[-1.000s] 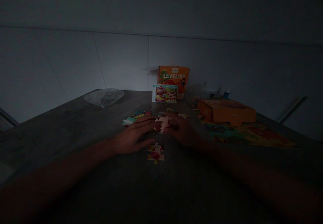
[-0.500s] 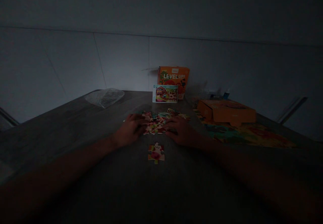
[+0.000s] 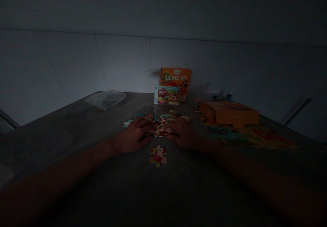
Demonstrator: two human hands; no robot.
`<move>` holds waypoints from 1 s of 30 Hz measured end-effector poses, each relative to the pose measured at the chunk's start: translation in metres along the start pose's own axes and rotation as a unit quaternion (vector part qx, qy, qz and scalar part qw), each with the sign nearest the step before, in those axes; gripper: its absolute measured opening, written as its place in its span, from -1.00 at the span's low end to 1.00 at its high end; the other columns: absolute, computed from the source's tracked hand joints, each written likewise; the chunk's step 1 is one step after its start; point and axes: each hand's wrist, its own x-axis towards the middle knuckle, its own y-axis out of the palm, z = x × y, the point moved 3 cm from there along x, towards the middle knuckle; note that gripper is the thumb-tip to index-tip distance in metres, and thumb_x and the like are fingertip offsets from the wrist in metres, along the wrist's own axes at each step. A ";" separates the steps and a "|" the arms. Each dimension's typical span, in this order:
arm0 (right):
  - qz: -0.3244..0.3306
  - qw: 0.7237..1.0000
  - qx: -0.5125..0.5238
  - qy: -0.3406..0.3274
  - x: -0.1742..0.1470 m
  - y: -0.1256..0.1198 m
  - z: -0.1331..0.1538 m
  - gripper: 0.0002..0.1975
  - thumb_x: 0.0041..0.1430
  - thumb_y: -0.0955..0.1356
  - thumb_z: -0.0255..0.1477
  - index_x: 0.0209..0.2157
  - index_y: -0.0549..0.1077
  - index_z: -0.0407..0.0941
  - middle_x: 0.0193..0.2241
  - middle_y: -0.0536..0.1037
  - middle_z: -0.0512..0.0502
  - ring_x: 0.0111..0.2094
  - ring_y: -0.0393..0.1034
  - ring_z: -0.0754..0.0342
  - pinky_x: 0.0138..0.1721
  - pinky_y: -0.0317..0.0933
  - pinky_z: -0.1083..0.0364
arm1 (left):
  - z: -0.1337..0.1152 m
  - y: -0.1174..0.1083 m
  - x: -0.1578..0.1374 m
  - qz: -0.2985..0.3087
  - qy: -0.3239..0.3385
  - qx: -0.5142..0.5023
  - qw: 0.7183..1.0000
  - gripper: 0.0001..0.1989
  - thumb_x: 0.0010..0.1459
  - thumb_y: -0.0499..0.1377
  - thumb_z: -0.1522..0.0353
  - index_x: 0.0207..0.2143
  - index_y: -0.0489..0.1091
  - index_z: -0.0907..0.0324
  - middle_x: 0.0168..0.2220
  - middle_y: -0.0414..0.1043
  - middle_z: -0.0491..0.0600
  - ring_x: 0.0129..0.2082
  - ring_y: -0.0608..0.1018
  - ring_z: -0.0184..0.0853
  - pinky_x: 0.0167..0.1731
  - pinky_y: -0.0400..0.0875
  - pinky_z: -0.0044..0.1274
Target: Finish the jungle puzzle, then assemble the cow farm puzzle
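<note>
Two-handed, bent left hand (image 3: pixel 135 134) and right hand (image 3: pixel 183 132) over the pile (image 3: pixel 163 120) on the table (image 3: pixel 76 118); could not tell whether gripping. Kept cow piece (image 3: pixel 158 155) nearer, perhaps for separation. Stood card (image 3: pixel 167 95) before box (image 3: pixel 176 74), likely for viewing. Since half a second earlier, stretched left hand farther inward.

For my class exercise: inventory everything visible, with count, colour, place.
Table: one, grey, foreground
Wall: one, pale grey, behind
Plastic bag: one, clear, far left
Upright box: one, orange, back centre
Picture card: one, multicoloured, before upright box
Lying box: one, orange, right
Printed layer: count unclear, multicoloured, beneath lying box
Small item: one, bluish, behind lying box
Bars: two, grey, beside the table
Loose puzzle pieces: uncountable, multicoloured, heaped by both hands
Cow piece: one, pink and white, nearest person
Left hand: one, bare, heap's left
Right hand: one, bare, heap's right
Forearms: two, bare, lower corners
</note>
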 end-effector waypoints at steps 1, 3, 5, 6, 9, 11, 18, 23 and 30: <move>-0.010 1.000 0.005 0.009 0.000 -0.001 0.000 -0.66 0.10 0.43 -0.53 -0.04 0.49 -0.17 -0.05 0.51 -0.26 0.02 0.34 -0.16 0.07 0.20 -0.19 | 0.001 0.000 0.000 -0.002 0.001 0.002 1.000 -0.61 0.33 0.10 0.30 0.18 0.33 0.15 0.20 0.31 0.13 0.26 0.29 -0.05 0.25 0.17 -0.13; -0.032 0.999 0.021 0.007 -0.001 -0.003 0.000 -0.58 0.10 0.43 -0.52 0.03 0.46 -0.16 -0.01 0.47 -0.28 0.04 0.33 -0.16 0.03 0.25 -0.16 | 0.000 -0.001 -0.001 -0.008 0.002 0.002 1.000 -0.59 0.32 0.11 0.30 0.18 0.32 0.18 0.21 0.30 0.16 0.28 0.25 -0.04 0.25 0.16 -0.11; -0.051 0.997 0.045 -0.022 -0.002 -0.005 0.002 -0.68 0.17 0.39 -0.52 -0.01 0.49 -0.13 -0.06 0.49 -0.25 -0.01 0.36 -0.10 -0.03 0.29 -0.09 | -0.002 -0.002 -0.001 -0.011 0.006 -0.001 1.000 -0.55 0.30 0.13 0.31 0.22 0.29 0.18 0.23 0.28 0.17 0.31 0.21 0.00 0.25 0.14 -0.09; -0.057 0.996 0.057 -0.043 -0.002 -0.006 0.003 -0.75 0.22 0.36 -0.53 -0.07 0.53 -0.13 -0.12 0.51 -0.22 -0.06 0.39 -0.07 -0.06 0.31 -0.06 | -0.005 -0.003 -0.001 -0.008 0.013 -0.004 1.000 -0.52 0.30 0.14 0.31 0.24 0.26 0.17 0.25 0.27 0.16 0.33 0.17 0.01 0.26 0.12 -0.07; -0.077 0.990 0.087 -0.082 -0.002 -0.009 0.006 -0.76 0.29 0.28 -0.53 -0.20 0.60 -0.11 -0.24 0.58 -0.16 -0.17 0.46 0.00 -0.12 0.34 -0.01 | -0.013 -0.006 -0.001 0.004 0.031 -0.020 0.999 -0.44 0.30 0.14 0.30 0.32 0.15 0.12 0.31 0.18 0.12 0.37 0.06 0.02 0.29 0.05 -0.06; -0.102 0.986 0.107 -0.073 -0.002 -0.011 0.008 -0.74 0.29 0.28 -0.52 -0.16 0.61 -0.10 -0.19 0.61 -0.17 -0.16 0.49 0.00 -0.10 0.36 -0.01 | -0.017 -0.008 -0.001 0.009 0.024 -0.045 0.999 -0.41 0.31 0.14 0.28 0.34 0.11 0.14 0.35 0.10 0.13 0.38 0.06 0.01 0.30 0.05 -0.08; -0.050 0.973 0.225 -0.021 -0.006 -0.013 0.031 -0.66 0.35 0.25 -0.37 0.07 0.51 -0.06 -0.11 0.63 -0.12 -0.14 0.54 0.01 -0.15 0.39 0.06 | -0.022 -0.013 -0.001 -0.063 -0.051 -0.249 0.965 -0.74 0.32 0.12 0.32 0.00 0.47 0.14 0.01 0.53 0.01 0.02 0.54 -0.20 0.07 0.41 -0.35; -0.052 0.968 0.247 -0.005 -0.007 -0.011 0.041 -0.62 0.31 0.26 -0.45 0.14 0.39 -0.10 0.08 0.50 -0.18 -0.10 0.50 0.02 -0.14 0.36 0.06 | -0.024 -0.018 -0.002 -0.112 -0.107 -0.306 0.939 -0.80 0.28 0.15 0.31 -0.13 0.50 0.19 -0.13 0.59 -0.01 -0.15 0.60 -0.26 -0.10 0.49 -0.45; -0.046 0.977 0.205 0.025 -0.005 -0.010 0.035 -0.69 0.19 0.37 -0.44 -0.01 0.47 -0.10 -0.10 0.59 -0.16 -0.10 0.48 -0.06 -0.09 0.31 -0.01 | -0.030 -0.020 0.000 -0.101 -0.081 -0.315 0.940 -0.77 0.27 0.15 0.30 -0.06 0.41 0.18 -0.09 0.53 0.02 -0.09 0.55 -0.24 -0.04 0.44 -0.39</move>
